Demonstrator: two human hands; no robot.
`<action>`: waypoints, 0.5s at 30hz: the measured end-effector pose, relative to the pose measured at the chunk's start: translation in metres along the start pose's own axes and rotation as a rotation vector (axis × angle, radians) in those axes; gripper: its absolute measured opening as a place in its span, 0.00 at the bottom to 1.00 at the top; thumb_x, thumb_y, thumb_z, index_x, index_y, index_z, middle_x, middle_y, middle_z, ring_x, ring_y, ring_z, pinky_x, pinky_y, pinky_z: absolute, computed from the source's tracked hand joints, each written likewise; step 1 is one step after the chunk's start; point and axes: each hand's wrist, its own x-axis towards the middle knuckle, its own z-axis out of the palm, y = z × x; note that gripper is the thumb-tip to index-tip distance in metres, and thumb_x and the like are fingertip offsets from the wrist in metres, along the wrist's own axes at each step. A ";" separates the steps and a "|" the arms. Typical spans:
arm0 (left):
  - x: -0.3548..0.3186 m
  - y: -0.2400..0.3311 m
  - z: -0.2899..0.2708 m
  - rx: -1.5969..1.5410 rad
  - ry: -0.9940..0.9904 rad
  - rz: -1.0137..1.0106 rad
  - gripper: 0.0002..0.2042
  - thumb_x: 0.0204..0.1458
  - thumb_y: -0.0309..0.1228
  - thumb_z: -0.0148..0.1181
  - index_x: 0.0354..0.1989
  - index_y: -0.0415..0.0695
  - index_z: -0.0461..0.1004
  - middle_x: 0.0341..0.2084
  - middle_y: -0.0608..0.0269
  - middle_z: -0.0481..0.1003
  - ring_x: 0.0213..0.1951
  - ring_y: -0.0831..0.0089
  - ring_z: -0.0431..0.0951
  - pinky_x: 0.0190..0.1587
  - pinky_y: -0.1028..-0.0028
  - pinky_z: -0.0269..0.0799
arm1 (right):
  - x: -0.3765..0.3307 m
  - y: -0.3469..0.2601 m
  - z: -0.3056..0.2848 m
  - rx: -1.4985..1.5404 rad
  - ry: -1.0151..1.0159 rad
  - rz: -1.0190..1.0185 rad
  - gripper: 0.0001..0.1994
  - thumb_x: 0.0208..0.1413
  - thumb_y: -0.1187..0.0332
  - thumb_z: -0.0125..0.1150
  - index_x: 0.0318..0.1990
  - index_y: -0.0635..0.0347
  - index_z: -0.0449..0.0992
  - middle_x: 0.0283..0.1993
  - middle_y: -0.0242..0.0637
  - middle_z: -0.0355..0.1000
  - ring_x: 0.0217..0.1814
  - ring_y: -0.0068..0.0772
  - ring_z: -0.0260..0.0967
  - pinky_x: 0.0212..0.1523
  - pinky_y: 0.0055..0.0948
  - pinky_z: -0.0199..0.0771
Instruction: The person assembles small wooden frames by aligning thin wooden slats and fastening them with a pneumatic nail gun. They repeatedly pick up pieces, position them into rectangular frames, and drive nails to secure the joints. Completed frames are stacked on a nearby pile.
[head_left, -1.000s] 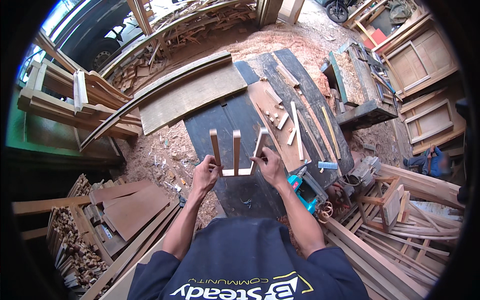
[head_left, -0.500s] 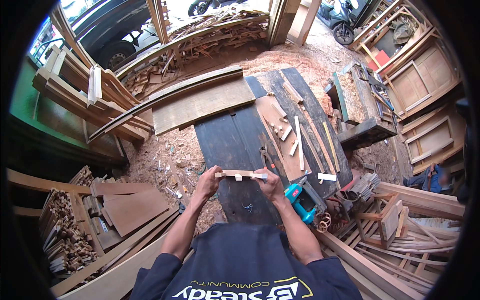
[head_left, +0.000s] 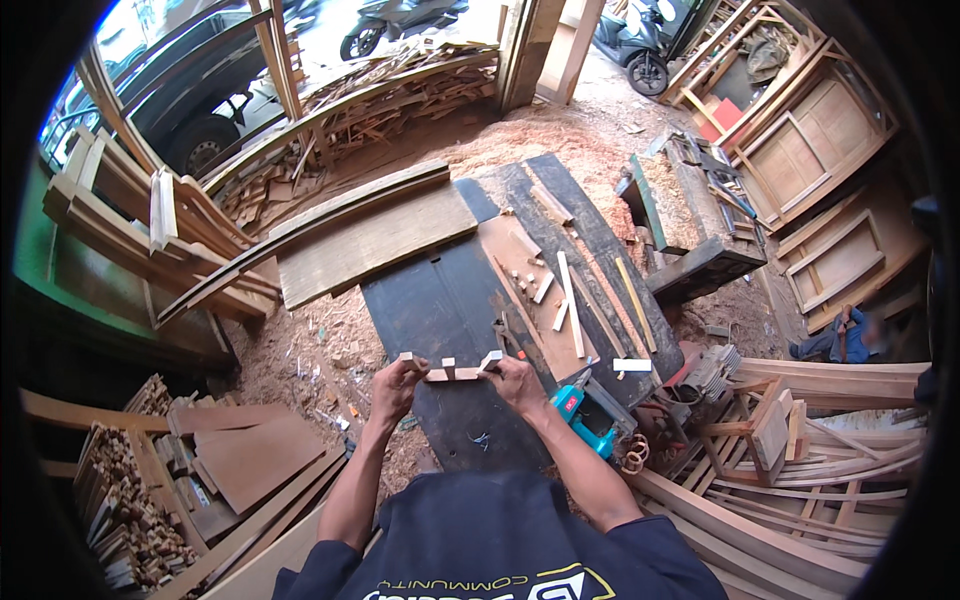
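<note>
Both hands hold a small wooden piece above the dark tabletop: a pale strip with three short blocks standing from it, one at each end and one at the middle. My left hand is closed around its left end. Around the right end my right hand is closed too, with the end block showing past the fingers. A teal nail gun lies beside my right forearm. Just beyond the hands rests a pair of pliers with a red-marked handle.
The dark worktable bears a brown board with loose sticks and small blocks. A wide plank overhangs its far left. Stacked offcuts lie at the left; wooden frames crowd the right. Another person sits far right.
The wooden piece has been turned in my hands: its blocks now point up and away, where the middle one pointed toward me. The whole view has shifted slightly.
</note>
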 end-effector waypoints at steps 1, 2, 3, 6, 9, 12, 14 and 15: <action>0.002 0.001 0.000 -0.009 -0.006 0.006 0.05 0.55 0.23 0.65 0.39 0.42 0.78 0.37 0.58 0.83 0.39 0.67 0.85 0.40 0.70 0.79 | 0.001 -0.002 -0.003 -0.049 -0.051 0.059 0.12 0.55 0.68 0.68 0.43 0.63 0.76 0.39 0.49 0.77 0.42 0.55 0.76 0.42 0.44 0.77; 0.002 0.003 0.001 -0.017 0.004 0.020 0.06 0.55 0.23 0.65 0.40 0.41 0.78 0.37 0.58 0.83 0.40 0.67 0.85 0.40 0.70 0.79 | 0.001 -0.005 -0.007 0.011 0.003 0.009 0.14 0.54 0.68 0.68 0.46 0.63 0.76 0.40 0.49 0.78 0.43 0.54 0.77 0.43 0.43 0.78; 0.002 0.004 -0.001 -0.022 0.013 0.035 0.06 0.55 0.23 0.66 0.40 0.41 0.78 0.38 0.57 0.83 0.40 0.66 0.85 0.41 0.70 0.79 | 0.000 -0.009 -0.012 0.046 0.034 0.008 0.16 0.54 0.68 0.68 0.48 0.62 0.76 0.41 0.50 0.78 0.44 0.54 0.78 0.44 0.42 0.79; 0.001 0.011 -0.005 0.047 -0.017 0.030 0.14 0.54 0.27 0.68 0.48 0.41 0.75 0.41 0.55 0.83 0.44 0.60 0.84 0.48 0.66 0.77 | 0.000 -0.006 -0.038 0.132 0.081 0.195 0.20 0.56 0.69 0.67 0.55 0.65 0.75 0.45 0.51 0.79 0.46 0.49 0.80 0.49 0.38 0.80; -0.003 0.022 -0.005 -0.004 0.014 -0.017 0.24 0.53 0.30 0.70 0.57 0.42 0.68 0.47 0.53 0.81 0.52 0.57 0.80 0.58 0.63 0.71 | 0.012 0.022 -0.075 0.218 0.131 0.446 0.18 0.57 0.68 0.66 0.53 0.66 0.77 0.45 0.49 0.80 0.46 0.43 0.80 0.47 0.35 0.80; -0.006 0.035 -0.005 0.023 0.072 0.054 0.25 0.51 0.27 0.70 0.57 0.41 0.68 0.49 0.53 0.80 0.55 0.59 0.78 0.61 0.63 0.69 | 0.046 0.076 -0.110 0.033 0.206 0.454 0.16 0.58 0.66 0.65 0.49 0.67 0.78 0.43 0.46 0.81 0.47 0.40 0.81 0.46 0.33 0.81; -0.006 0.044 -0.005 -0.087 0.097 0.030 0.22 0.50 0.20 0.69 0.54 0.41 0.71 0.48 0.52 0.80 0.54 0.61 0.79 0.60 0.63 0.70 | 0.077 0.116 -0.124 -0.114 0.229 0.492 0.17 0.56 0.63 0.64 0.49 0.65 0.78 0.41 0.48 0.81 0.45 0.44 0.81 0.46 0.37 0.80; -0.006 0.048 -0.007 -0.033 0.124 0.082 0.21 0.50 0.20 0.69 0.53 0.41 0.71 0.47 0.52 0.80 0.53 0.61 0.80 0.58 0.64 0.72 | 0.094 0.135 -0.130 -0.183 0.211 0.472 0.17 0.56 0.62 0.63 0.49 0.64 0.79 0.42 0.48 0.81 0.46 0.46 0.80 0.47 0.39 0.79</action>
